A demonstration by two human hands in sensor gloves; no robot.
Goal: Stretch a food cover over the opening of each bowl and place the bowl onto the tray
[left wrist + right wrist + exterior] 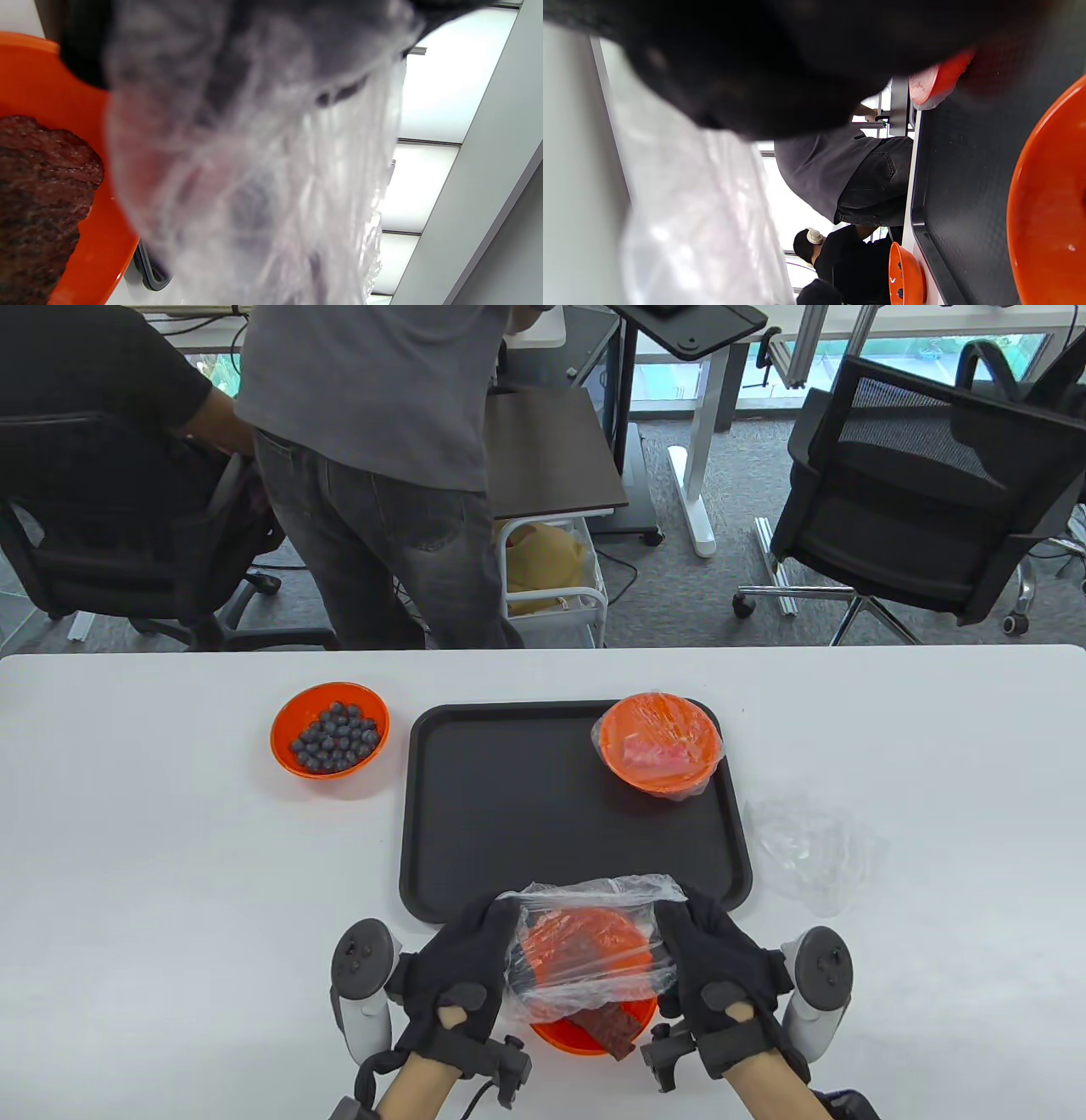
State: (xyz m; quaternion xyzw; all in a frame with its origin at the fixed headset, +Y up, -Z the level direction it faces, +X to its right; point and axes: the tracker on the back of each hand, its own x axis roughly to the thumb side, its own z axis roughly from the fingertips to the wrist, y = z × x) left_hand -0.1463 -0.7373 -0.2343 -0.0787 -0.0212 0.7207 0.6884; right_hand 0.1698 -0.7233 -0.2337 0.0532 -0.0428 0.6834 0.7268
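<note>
Above near bowl (pixel 594 1033) — hands (pixel 462 963) (pixel 708 963) | both gripping cover (pixel 585 950), stretched taut

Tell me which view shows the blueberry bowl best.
Table view: the blueberry bowl sits whole and uncovered on the table, left of the tray. Right wrist view catches only its rim edge-on. Left wrist view doesn't show it.

Gloved left hand (pixel 237 38) grips the clear food cover (pixel 271 190) beside an orange bowl (pixel 91 237).
</note>
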